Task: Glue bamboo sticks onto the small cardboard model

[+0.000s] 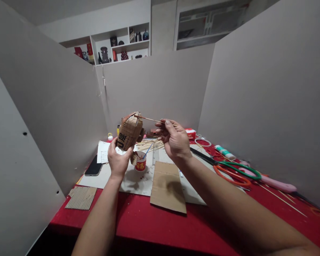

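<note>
My left hand (119, 159) is closed around the bottom of a small brown cardboard model (130, 131) with black printed letters, held up above the table. My right hand (173, 137) pinches a thin wooden stick (150, 120) whose far tip touches the model's top edge. Below the model stands a small red-and-white paper cup (140, 161) with a blue stick in it. A flat cardboard sheet (168, 186) lies on the red table (160, 220) under my right forearm.
Scissors with green and orange handles (233, 171), a pink knife (276, 184), a glue tube (225, 152), loose skewers (150, 144), a phone (94, 166), a corrugated piece (81, 197) and white paper lie about. Grey partition boards (154, 85) wall the table on three sides.
</note>
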`<state>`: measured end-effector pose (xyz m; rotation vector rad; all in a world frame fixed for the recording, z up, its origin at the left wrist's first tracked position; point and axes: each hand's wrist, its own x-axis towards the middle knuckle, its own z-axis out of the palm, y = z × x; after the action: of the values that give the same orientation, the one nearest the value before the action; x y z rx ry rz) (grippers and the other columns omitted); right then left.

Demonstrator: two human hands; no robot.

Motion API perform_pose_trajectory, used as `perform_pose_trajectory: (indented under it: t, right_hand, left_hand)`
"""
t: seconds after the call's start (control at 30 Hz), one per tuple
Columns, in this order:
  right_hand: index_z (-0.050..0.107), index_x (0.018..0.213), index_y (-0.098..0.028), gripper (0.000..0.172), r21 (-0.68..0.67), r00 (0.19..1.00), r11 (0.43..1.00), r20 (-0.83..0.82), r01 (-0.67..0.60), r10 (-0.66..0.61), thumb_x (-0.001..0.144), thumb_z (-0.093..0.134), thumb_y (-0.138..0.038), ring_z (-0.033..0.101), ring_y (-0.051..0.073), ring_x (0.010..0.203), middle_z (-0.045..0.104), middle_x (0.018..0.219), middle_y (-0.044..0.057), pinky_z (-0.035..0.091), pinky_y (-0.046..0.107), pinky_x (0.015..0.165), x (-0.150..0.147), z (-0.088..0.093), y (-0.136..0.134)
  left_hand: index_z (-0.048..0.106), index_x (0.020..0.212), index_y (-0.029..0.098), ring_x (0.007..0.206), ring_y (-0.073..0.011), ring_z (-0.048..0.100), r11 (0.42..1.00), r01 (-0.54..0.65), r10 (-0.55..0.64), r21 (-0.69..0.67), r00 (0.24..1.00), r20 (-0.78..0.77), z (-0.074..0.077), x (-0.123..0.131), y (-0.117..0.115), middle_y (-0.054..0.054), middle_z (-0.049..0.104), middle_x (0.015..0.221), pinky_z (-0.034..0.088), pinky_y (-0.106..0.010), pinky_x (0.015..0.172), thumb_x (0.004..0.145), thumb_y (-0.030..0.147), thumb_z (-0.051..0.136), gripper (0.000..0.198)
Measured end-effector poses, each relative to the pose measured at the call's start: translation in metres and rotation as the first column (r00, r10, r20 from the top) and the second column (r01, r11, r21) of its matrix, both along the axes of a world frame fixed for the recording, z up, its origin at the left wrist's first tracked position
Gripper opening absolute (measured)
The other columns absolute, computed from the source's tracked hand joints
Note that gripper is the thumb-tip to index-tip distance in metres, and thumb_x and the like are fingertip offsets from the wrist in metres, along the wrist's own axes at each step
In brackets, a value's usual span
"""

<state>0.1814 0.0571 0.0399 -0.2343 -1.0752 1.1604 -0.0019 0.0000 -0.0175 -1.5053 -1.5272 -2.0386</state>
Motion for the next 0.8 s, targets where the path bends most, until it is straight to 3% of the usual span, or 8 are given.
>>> perform_pose_trajectory:
  t: [0.47, 0.8]
  right_hand:
    - [0.066, 0.092, -0.022, 0.022, 0.006, 0.997, 0.997, -0.01, -0.08, 0.08, 0.081, 0.073, -0.039, 0.068, 0.01, 0.063, 0.076, 0.083, 0.002, 0.051, 0.017, 0.045, 0.0035, -0.0094, -0.0058]
    - [0.069, 0.092, -0.021, 0.021, -0.007, 0.993, 0.993, -0.025, -0.12, 0.119, 0.078, 0.076, -0.035, 0.068, 0.01, 0.063, 0.077, 0.088, 0.002, 0.051, 0.017, 0.044, 0.0076, -0.0058, -0.0056]
  left_hand:
    - [0.061, 0.117, 0.021, 0.105, -0.0257, 0.063, 1.0, -0.016, 0.016, -0.011, 1.0, -0.027, -0.0014, -0.0002, 0.0003, -0.009, 0.068, 0.112, 0.048, -0.042, 0.095, 0.069, 0.035, 0.079, 0.053]
    - [0.06, 0.12, 0.021, 0.107, -0.027, 0.063, 1.0, -0.013, 0.013, -0.017, 1.0, -0.018, -0.0037, -0.0017, 0.0012, -0.01, 0.067, 0.114, 0.047, -0.044, 0.097, 0.069, 0.035, 0.079, 0.055]
